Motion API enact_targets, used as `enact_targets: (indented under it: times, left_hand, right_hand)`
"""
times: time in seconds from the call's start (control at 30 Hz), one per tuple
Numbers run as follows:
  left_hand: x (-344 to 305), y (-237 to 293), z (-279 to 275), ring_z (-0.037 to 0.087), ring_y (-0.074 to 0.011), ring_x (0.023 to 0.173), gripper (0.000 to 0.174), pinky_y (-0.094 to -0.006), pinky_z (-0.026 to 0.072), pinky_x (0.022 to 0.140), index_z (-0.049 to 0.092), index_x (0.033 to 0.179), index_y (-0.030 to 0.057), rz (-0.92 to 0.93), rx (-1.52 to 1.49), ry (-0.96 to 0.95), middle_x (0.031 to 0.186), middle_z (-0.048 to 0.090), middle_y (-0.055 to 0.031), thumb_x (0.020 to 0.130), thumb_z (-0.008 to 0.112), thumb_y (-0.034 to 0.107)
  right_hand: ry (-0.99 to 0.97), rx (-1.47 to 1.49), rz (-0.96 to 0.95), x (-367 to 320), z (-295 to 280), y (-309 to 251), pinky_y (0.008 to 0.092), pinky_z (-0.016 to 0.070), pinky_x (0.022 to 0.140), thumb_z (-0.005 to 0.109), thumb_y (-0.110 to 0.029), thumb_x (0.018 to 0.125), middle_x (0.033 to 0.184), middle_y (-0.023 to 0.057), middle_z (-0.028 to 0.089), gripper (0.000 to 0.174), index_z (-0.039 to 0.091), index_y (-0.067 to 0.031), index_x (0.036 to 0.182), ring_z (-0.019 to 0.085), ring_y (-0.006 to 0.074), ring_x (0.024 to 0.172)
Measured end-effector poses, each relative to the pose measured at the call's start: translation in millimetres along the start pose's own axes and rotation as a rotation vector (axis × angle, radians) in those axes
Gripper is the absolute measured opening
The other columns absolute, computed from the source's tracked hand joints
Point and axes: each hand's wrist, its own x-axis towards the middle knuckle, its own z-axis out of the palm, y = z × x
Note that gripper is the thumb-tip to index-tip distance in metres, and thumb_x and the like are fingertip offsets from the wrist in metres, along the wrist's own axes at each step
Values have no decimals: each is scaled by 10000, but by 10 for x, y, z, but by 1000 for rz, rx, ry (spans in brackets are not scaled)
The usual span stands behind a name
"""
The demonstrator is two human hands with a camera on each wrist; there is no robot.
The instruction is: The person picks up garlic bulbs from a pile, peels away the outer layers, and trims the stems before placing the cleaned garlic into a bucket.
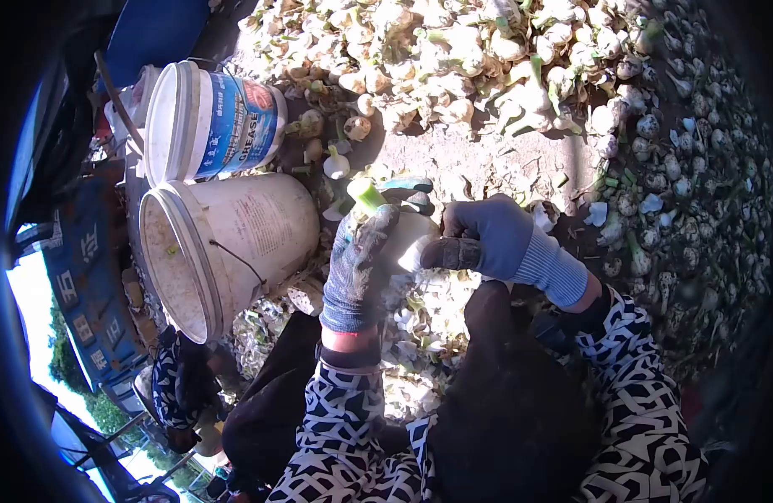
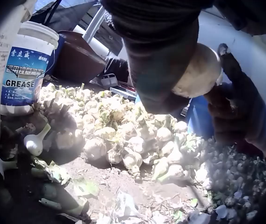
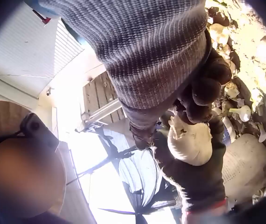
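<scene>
A large white garlic bulb (image 1: pixel 410 243) with a short cut green stem (image 1: pixel 367 195) is held between both hands. The left hand (image 1: pixel 357 268), in a dark-palmed work glove, grips it with fingers wrapped around its side. From the right, the gloved right hand (image 1: pixel 495 239) has its curled fingers and thumb at the end opposite the stem, pinching there. In the right wrist view the pale garlic bulb (image 3: pixel 191 142) shows between the gloves, its skin partly loose. The left wrist view shows the bulb's rounded side (image 2: pixel 200 70); the sleeve hides most of the left hand.
A white bucket (image 1: pixel 252 222) and a blue-labelled grease bucket (image 1: pixel 235 121) lie to the left in the head view. A sunlit heap of garlic (image 1: pixel 453 59) spreads beyond the hands, with more shaded garlic (image 1: pixel 688 193) on the right. Peelings (image 1: pixel 416 335) litter the ground between the knees.
</scene>
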Motion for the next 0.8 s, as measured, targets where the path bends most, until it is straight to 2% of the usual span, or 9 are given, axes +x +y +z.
enact_targets:
  times: [0.07, 0.23, 0.37, 0.5, 0.57, 0.6, 0.63, 0.7, 0.8]
  left_hand:
    - [20, 86, 49, 621, -147, 841, 208, -292, 508, 695, 611, 1032, 10, 148, 162, -2, 933, 646, -78, 892, 596, 163]
    - [22, 308, 145, 585, -99, 816, 263, -243, 480, 651, 632, 1019, 3, -197, -73, 52, 896, 619, -35, 877, 619, 225]
    - [38, 90, 89, 614, -174, 725, 214, -272, 497, 657, 651, 984, 72, 296, 363, -37, 870, 648, -104, 830, 695, 214]
    - [-19, 165, 155, 638, -229, 941, 305, -325, 516, 769, 568, 1083, 5, -200, -485, 168, 1009, 652, -148, 819, 687, 99]
    - [-66, 56, 30, 636, -234, 898, 250, -332, 510, 747, 610, 1003, 18, 161, 275, 116, 1050, 639, -131, 787, 708, 97]
    - [-81, 52, -20, 629, -240, 863, 254, -340, 504, 736, 622, 984, 30, 319, 553, 124, 1016, 642, -115, 767, 724, 113]
    - [-99, 44, -59, 622, -246, 829, 258, -349, 499, 725, 633, 966, 42, 476, 829, 125, 982, 646, -99, 748, 740, 129]
    - [-65, 63, -57, 599, -267, 774, 336, -366, 491, 709, 643, 975, 51, 530, 975, 40, 919, 640, -91, 699, 781, 183]
    - [-31, 451, 119, 598, -159, 794, 333, -296, 475, 724, 650, 998, 4, -249, -73, 17, 885, 643, -77, 840, 624, 297]
  right_hand:
    - [-3, -130, -1, 39, -26, -116, 277, 449, 515, 737, -432, 779, 553, 41, 554, 389, 617, -61, 793, 532, 71, 532]
    - [-229, 511, 541, 20, -121, -257, 237, 442, 472, 657, -321, 875, 544, -2, 548, 273, 642, -52, 826, 547, 61, 514]
    - [-162, 719, 444, -136, 30, 166, 226, 446, 463, 619, -238, 901, 577, 6, 566, 210, 638, -45, 820, 541, 54, 511]
    - [-259, 172, 387, -361, 281, 561, 275, 525, 624, 569, -201, 891, 787, 92, 665, 204, 626, -34, 994, 631, 112, 653]
    - [-161, -373, -326, -542, 567, 987, 287, 523, 632, 575, -167, 877, 845, 108, 682, 200, 631, -48, 1028, 635, 105, 676]
    - [-58, -483, -358, -475, 532, 865, 265, 508, 598, 611, -151, 865, 794, 64, 678, 182, 631, -29, 999, 617, 87, 650]
    - [-64, -479, -353, -401, 418, 659, 265, 508, 598, 611, -151, 865, 794, 64, 678, 182, 631, -29, 999, 617, 87, 650]
    - [-164, 383, 273, -229, 122, 228, 242, 490, 573, 645, -168, 853, 710, 27, 652, 167, 644, -25, 939, 604, 74, 624]
    - [-220, 291, 116, -5, -26, 41, 228, 460, 515, 672, -211, 853, 620, -5, 601, 194, 659, -18, 833, 577, 52, 567]
